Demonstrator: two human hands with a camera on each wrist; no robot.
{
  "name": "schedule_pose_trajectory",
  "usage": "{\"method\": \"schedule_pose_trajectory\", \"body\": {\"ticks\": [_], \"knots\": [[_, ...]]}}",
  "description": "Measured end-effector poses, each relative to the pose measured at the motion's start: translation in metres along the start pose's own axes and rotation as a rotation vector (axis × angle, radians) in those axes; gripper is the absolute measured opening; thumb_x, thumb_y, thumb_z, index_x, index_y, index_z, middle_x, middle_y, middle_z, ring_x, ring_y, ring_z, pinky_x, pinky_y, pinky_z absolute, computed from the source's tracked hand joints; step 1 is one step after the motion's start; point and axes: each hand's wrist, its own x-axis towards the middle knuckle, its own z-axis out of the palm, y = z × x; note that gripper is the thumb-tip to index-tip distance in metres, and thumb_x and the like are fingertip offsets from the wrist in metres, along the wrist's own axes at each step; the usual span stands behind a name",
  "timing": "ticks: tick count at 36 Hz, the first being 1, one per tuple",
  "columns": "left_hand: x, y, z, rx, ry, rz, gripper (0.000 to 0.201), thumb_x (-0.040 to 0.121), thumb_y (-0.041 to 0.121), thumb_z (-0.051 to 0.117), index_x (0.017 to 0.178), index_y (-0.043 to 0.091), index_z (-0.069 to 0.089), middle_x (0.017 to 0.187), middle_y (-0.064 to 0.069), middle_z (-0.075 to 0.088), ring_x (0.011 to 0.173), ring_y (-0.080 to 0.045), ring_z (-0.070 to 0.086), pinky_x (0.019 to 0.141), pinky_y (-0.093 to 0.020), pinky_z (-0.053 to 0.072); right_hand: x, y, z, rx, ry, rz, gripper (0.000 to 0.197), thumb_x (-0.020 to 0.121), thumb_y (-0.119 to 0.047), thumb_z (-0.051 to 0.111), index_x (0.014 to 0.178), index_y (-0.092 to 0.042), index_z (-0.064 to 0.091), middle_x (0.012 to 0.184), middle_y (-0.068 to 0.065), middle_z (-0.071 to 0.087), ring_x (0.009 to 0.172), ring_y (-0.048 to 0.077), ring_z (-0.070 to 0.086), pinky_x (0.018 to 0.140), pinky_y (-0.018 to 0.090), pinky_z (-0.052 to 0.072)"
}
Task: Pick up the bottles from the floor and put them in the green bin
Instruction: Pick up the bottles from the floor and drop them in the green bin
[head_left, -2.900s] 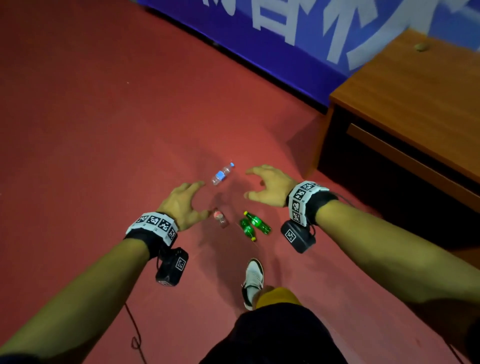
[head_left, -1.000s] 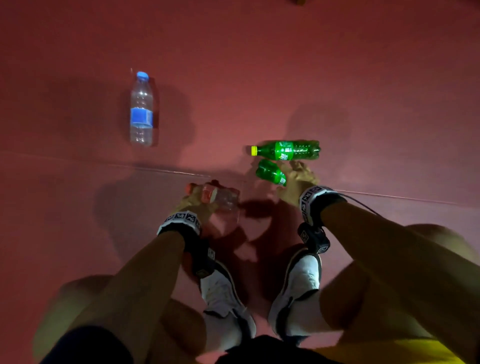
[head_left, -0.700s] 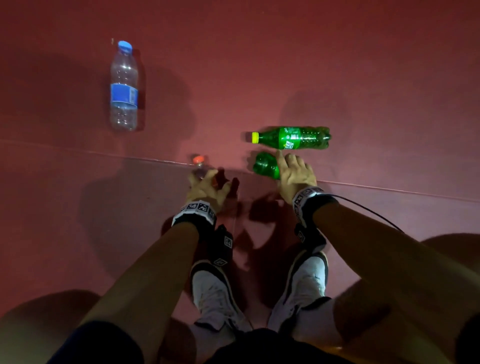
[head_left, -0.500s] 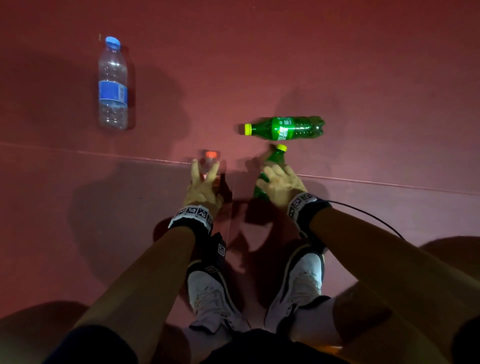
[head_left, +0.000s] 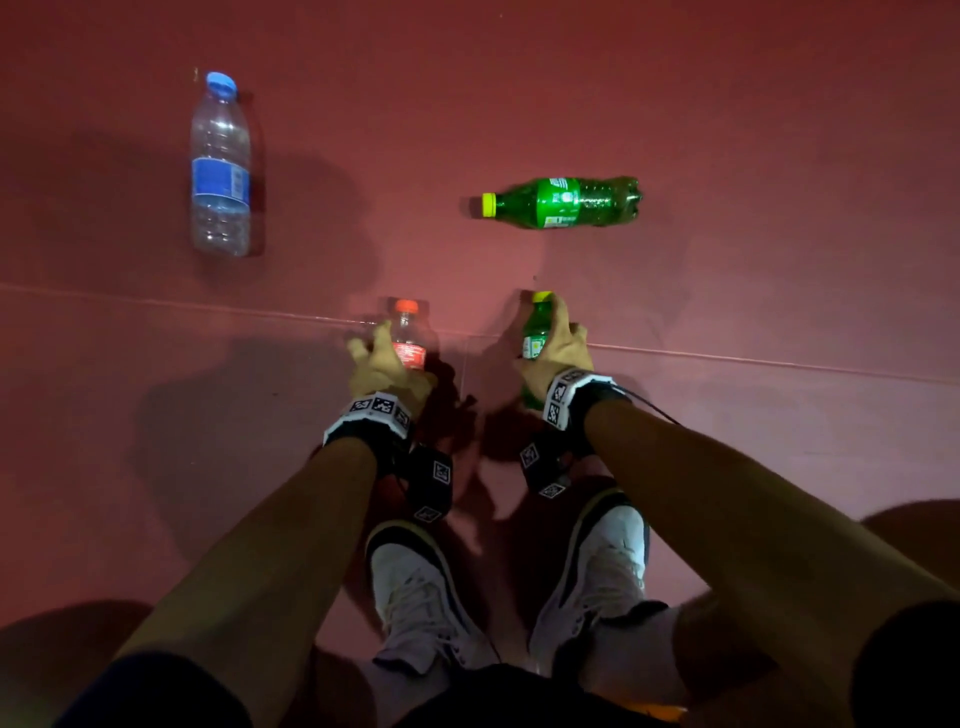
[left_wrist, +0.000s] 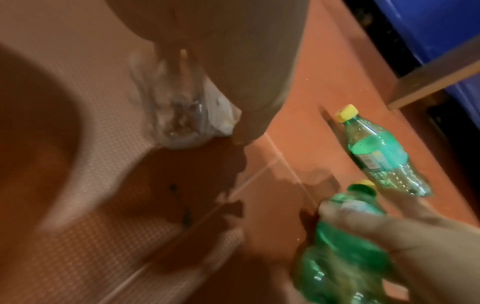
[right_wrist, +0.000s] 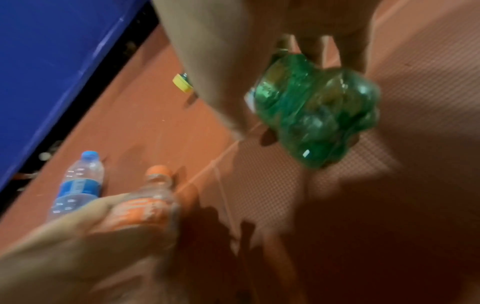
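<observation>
Now red-capped bottle (head_left: 408, 338) in left fingers (head_left: 370, 349), green bottle (head_left: 537, 332) in right fingers (head_left: 561, 325)

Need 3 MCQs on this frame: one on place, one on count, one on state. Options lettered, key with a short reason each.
1. Where does the blue-capped clear bottle lie?
A. on the floor, far left
B. in the left hand
C. between the shoes

2. How many bottles are in view?
A. two
B. three
C. four

3. What is the state of the right hand?
A. open, flat on the floor
B. gripping a green bottle
C. resting on a shoe

Key:
1 A, it lies alone on the red floor, beyond the left hand.
2 C, the blue-capped one, the lying green bottle, the red-capped bottle and the held green bottle.
3 B, its fingers wrap the held green bottle.
</observation>
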Motion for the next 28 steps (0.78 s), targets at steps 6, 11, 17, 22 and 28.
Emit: {"method": "schedule_pose_trajectory", "body": {"ticks": [6,11,17,22,28], "knots": [[-0.021,0.031,-0.028,-0.028,0.099,0.083,0.082,0.069,0.030,0.076,0.140,0.036,0.035,0.129,-0.011,0.048,0.106,-0.041,0.058,0.086,-0.036,0.046,-0.023,-0.024,-0.027,0.035,0.001,-0.178,0.094,0.069,-0.026,0.071,0.144,-0.052,0.022,0.113,-0.001,0.035,0.075,0.026,0.057,0.079,0.032,0.053],[-0.052,0.093,-0.082,-0.066,0.129,0.275,0.071,0.076,0.041,0.075,0.138,0.035,0.039,0.109,-0.006,0.069,0.099,-0.037,0.063,0.079,-0.033,0.046,-0.052,-0.078,-0.095,0.127,0.055,-0.347,0.096,0.069,-0.022,0.072,0.150,-0.039,0.023,0.120,-0.001,0.041,0.105,0.025,0.055,0.093,0.033,0.047],[-0.157,0.221,-0.197,-0.332,0.159,0.542,0.069,0.084,0.031,0.076,0.142,0.025,0.041,0.109,0.010,0.055,0.090,-0.013,0.051,0.073,-0.011,0.032,-0.141,-0.164,-0.246,0.321,0.211,-0.494,0.091,0.057,-0.041,0.060,0.144,-0.034,0.035,0.124,0.007,0.054,0.108,0.022,0.056,0.093,0.035,0.048],[-0.286,0.336,-0.317,-0.436,0.083,0.750,0.060,0.085,0.027,0.075,0.135,0.026,0.042,0.102,0.029,0.050,0.081,0.009,0.055,0.068,0.001,0.036,-0.261,-0.242,-0.404,0.343,0.326,-0.573,0.086,0.058,-0.034,0.061,0.138,-0.042,0.033,0.115,0.002,0.059,0.096,0.026,0.061,0.084,0.047,0.054],[-0.448,0.455,-0.461,-0.414,0.040,0.976,0.056,0.070,0.042,0.073,0.120,0.039,0.046,0.101,0.018,0.062,0.088,-0.006,0.063,0.087,-0.033,0.051,-0.427,-0.323,-0.581,0.245,0.433,-0.719,0.090,0.061,-0.031,0.060,0.147,-0.028,0.032,0.127,0.001,0.053,0.111,0.020,0.055,0.095,0.040,0.049]]}}
